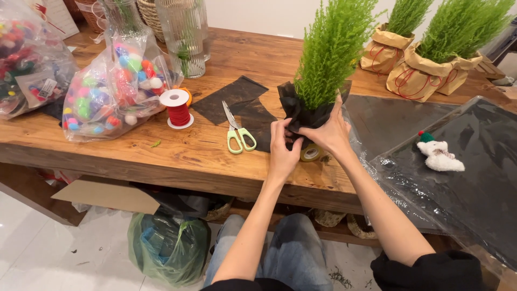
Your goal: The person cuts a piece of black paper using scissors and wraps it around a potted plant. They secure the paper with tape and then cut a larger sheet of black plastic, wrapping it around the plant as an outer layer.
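From the head camera I see my left hand (pixel 282 149) and right hand (pixel 329 133) clasped around the black-paper-wrapped small green conifer (pixel 323 59) at the wooden table's (pixel 177 156) near edge, a tape roll (pixel 311 153) beneath; green-handled scissors (pixel 237 132) and a red ribbon spool (pixel 177 108) lie left.

Small conifer plant (pixel 328 51): upright, bright green, feathery foliage tapering upward. Its base is enclosed in black wrapping paper (pixel 301 114), gathered into a crumpled collar around the lower stem, edges flaring outward and upward. The wrapped plant stands on the wooden worktop (pixel 210 156) near its front edge, just right of the green-handled scissors (pixel 237 132). A roll of clear tape (pixel 311 153) lies flat at the plant's foot, touching the worktop, partly hidden. Loose black paper sheets (pixel 237 97) lie flat behind the scissors, left of the plant.
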